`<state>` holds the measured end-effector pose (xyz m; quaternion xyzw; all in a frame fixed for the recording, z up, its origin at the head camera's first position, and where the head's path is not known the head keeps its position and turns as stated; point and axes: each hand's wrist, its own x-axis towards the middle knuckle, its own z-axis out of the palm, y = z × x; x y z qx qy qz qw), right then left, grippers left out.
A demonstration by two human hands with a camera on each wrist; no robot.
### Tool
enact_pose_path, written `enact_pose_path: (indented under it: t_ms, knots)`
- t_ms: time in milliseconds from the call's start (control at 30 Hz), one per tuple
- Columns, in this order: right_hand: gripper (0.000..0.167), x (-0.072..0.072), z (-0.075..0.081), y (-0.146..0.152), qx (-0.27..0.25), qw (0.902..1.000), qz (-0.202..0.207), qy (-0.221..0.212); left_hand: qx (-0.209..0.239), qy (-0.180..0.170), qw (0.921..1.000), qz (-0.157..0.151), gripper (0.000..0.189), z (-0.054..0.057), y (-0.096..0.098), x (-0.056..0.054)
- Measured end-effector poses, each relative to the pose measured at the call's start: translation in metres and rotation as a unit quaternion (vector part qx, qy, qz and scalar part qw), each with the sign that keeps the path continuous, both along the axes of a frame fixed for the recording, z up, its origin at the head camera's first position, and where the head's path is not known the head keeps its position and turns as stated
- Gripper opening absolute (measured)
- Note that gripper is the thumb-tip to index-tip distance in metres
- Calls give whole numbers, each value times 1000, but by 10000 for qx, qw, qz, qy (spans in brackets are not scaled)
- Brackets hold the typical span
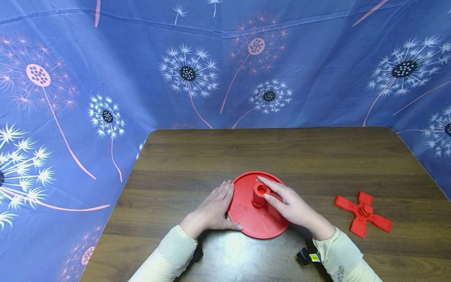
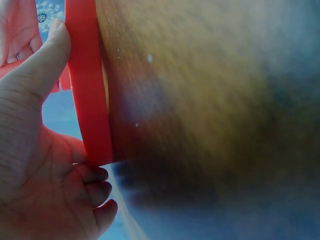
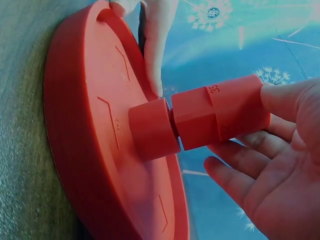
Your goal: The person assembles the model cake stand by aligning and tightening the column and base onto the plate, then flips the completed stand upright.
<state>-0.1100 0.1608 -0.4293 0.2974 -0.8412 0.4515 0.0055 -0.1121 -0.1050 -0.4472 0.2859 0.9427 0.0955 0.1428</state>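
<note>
A red round base point(image 1: 244, 215) with a raised rim lies flat on the table. My left hand point(image 1: 215, 209) holds its left side, with the thumb over the near edge and the fingers along the rim. In the left wrist view, thumb and fingers sit around the red rim point(image 2: 87, 85). My right hand point(image 1: 292, 203) pinches a red part-hexagonal sleeve point(image 3: 217, 112) between thumb and fingers. The sleeve stands at the short central post point(image 3: 152, 130) of the base, with a narrow gap showing between them in the right wrist view.
To the right on the brown wood table point(image 1: 197, 156) lies a red four-armed cross piece point(image 1: 364, 213) with a threaded stub at its middle. Blue dandelion-print cloth point(image 1: 218, 98) hangs behind the table and on its sides.
</note>
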Motion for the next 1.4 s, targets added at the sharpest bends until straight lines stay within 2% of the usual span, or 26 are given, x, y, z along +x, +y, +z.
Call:
enact_pose_path:
  t_ms: [300,433,633,933,1067,1167,1300,1400]
  knots:
    - [44,4,-3,-8,-433,9967,-645,-232,-15,-25,10000,-5,122,0,0,0]
    - [41,6,-6,-14,-615,9929,-1021,-64,13,3,10000,-27,121,-1,0,0]
    - [42,10,-9,-22,-459,9853,-1614,319,28,39,10000,-48,121,-1,-1,0]
    - [47,15,-11,-28,-227,9765,-2039,658,57,55,10000,-40,121,-1,0,0]
    - [55,14,-10,-25,22,9790,-1972,526,64,39,10000,-31,121,-2,0,0]
    - [59,12,-8,-20,79,9842,-1723,404,86,35,9999,-37,121,-2,0,0]
    - [56,6,-5,-13,-487,9950,-864,127,84,46,9999,-61,122,-1,0,1]
    - [54,3,-2,-7,-658,9971,-214,-309,67,61,9999,-75,122,0,-1,1]
